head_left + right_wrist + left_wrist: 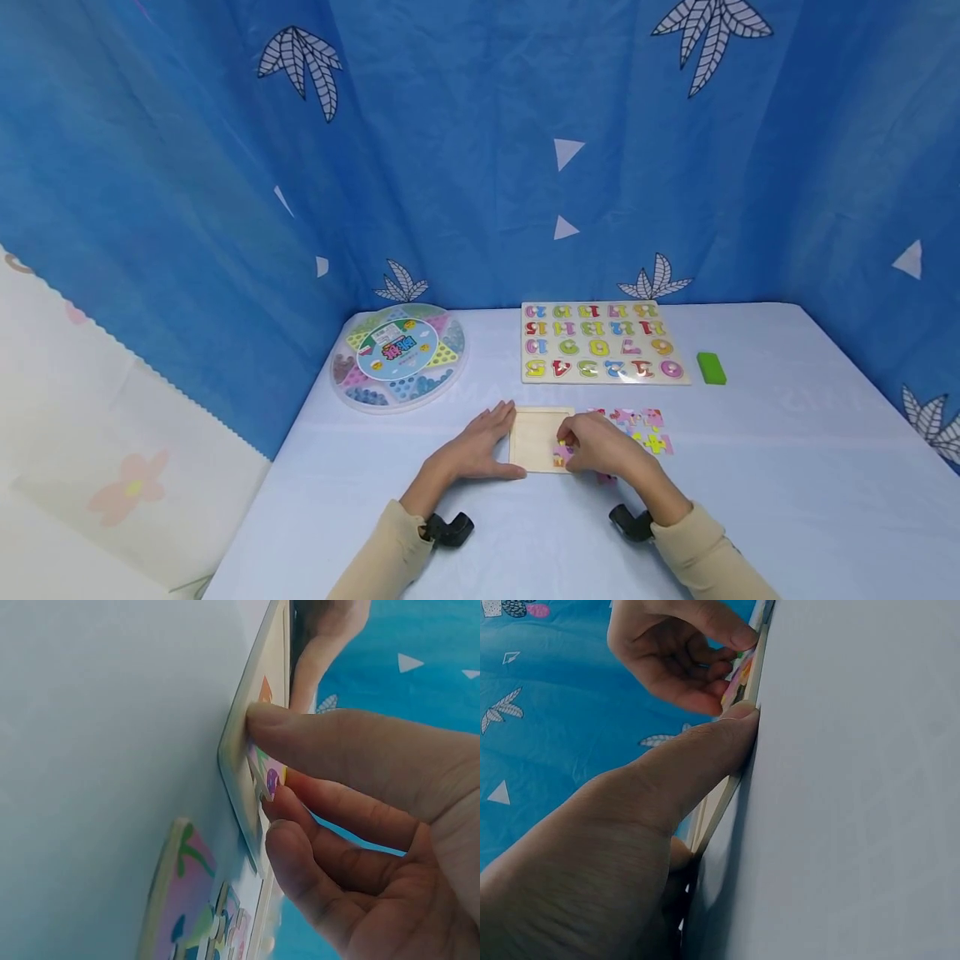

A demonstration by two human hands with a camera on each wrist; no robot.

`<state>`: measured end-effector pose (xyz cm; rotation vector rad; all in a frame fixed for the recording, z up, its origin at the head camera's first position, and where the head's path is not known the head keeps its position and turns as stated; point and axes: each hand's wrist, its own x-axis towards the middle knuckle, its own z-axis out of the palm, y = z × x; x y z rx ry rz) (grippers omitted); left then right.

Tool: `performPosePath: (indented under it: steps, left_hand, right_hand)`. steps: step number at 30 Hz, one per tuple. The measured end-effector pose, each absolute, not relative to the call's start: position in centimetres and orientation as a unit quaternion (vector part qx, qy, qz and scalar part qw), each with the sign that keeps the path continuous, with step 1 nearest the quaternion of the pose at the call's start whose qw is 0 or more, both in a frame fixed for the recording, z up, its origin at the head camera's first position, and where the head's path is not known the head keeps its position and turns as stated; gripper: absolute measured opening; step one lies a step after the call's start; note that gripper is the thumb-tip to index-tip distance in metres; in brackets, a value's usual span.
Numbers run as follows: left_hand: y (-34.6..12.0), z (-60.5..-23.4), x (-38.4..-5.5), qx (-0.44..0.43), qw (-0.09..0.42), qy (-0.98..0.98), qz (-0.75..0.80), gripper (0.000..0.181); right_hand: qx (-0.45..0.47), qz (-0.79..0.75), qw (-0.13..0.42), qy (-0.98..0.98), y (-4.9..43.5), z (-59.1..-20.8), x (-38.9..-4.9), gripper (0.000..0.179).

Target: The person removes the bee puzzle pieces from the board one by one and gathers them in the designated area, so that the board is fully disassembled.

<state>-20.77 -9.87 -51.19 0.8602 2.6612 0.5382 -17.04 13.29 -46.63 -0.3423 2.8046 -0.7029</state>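
A shallow square wooden puzzle tray [534,437] lies on the table between the hands. My left hand [478,446] rests along its left side with fingers extended; in the left wrist view the thumb [720,742] presses its near edge. With thumb and fingers, my right hand [603,446] pinches a pink puzzle piece [561,454] at the tray's near right corner. Seen from the right wrist, that colourful piece [268,771] is tilted against the tray's rim. More pink jigsaw pieces [651,421] lie just right of the tray, partly hidden by the right hand.
A wooden number board [606,373] lies behind the tray, with a green block [711,368] to its right. At the back left is a round, clear-rimmed game box [397,358]. A blue curtain [480,167] hangs along the table's far edge.
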Motion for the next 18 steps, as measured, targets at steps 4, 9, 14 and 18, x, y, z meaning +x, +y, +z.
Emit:
performPosePath:
  steps: [4, 9, 14, 18]
  left_hand:
    - [-9.91, -51.39, -20.78, 0.298, 0.15, 0.923, 0.194, 0.109]
    - [-9.93, -51.7, -20.65, 0.294, 0.153, 0.923, 0.194, 0.109]
    - [-9.97, -51.63, -20.73, 0.296, 0.146, 0.925, 0.188, 0.109]
    - [-9.94, -51.43, -20.83, 0.298, 0.143, 0.926, 0.185, 0.109]
  right_hand:
    - [-0.109, -0.242, 0.117, 0.957, 13.14, -46.68, -16.97, 0.031]
    - [-0.098, -0.254, 0.117, 0.955, 13.08, -46.8, -16.73, 0.032]
    - [-0.101, -0.254, 0.112, 0.956, 13.04, -46.61, -16.62, 0.033]
    - [-0.102, -0.248, 0.113, 0.957, 13.09, -46.45, -16.68, 0.034]
